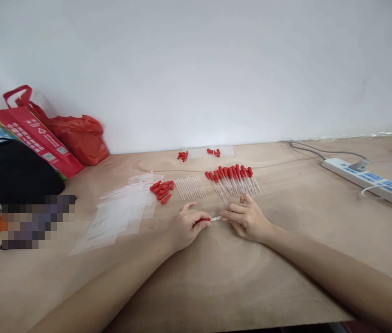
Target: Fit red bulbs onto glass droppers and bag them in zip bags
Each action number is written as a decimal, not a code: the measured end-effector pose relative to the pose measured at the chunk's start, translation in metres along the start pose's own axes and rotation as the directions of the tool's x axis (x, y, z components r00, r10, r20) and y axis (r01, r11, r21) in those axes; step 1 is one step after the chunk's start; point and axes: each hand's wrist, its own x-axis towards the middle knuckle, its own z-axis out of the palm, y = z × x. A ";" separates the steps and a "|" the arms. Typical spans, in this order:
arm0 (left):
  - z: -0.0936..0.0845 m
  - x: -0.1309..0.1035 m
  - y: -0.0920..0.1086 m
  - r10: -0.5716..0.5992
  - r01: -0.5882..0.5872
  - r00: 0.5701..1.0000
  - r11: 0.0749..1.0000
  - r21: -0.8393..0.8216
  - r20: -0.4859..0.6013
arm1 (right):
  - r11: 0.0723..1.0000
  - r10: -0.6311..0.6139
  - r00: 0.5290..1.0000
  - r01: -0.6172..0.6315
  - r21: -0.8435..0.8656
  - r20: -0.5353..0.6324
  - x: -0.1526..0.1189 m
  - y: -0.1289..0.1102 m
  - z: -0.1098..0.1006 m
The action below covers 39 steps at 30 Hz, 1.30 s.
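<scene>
My left hand pinches a red rubber bulb near the middle of the table. From the bulb a clear glass tube runs to the right, its other end between the fingers of my right hand. Just beyond my hands lies a row of tubes with red bulbs on them. Left of that row are bare clear tubes side by side, then a pile of loose red bulbs. Clear zip bags overlap one another at the left.
Small red bulbs and a clear bag lie near the wall. A white power strip with cables is at the right. Red bags, a black bag and a pixelated item are at the left.
</scene>
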 end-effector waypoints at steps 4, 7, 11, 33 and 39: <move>0.000 0.000 0.001 0.030 -0.029 0.999 0.999 0.021 -0.037 | 1.000 0.015 1.000 -0.015 0.001 -0.003 0.002 -0.004 0.001; -0.001 0.000 0.003 0.045 -0.044 0.999 0.998 0.041 -0.029 | 1.000 0.011 1.000 -0.011 -0.009 -0.005 0.005 -0.007 0.002; -0.002 0.000 0.004 0.080 -0.079 0.996 0.995 0.054 -0.028 | 1.000 0.027 1.000 -0.027 0.014 0.008 0.007 -0.012 0.005; -0.059 -0.004 -0.043 -0.337 0.489 0.872 0.568 0.662 -0.355 | 0.725 0.689 0.707 -0.669 -0.161 0.160 0.087 0.018 0.036; -0.062 -0.006 -0.043 -0.391 0.464 0.877 0.543 0.700 -0.278 | 0.684 0.728 0.663 -0.688 -0.241 0.173 0.096 0.027 0.057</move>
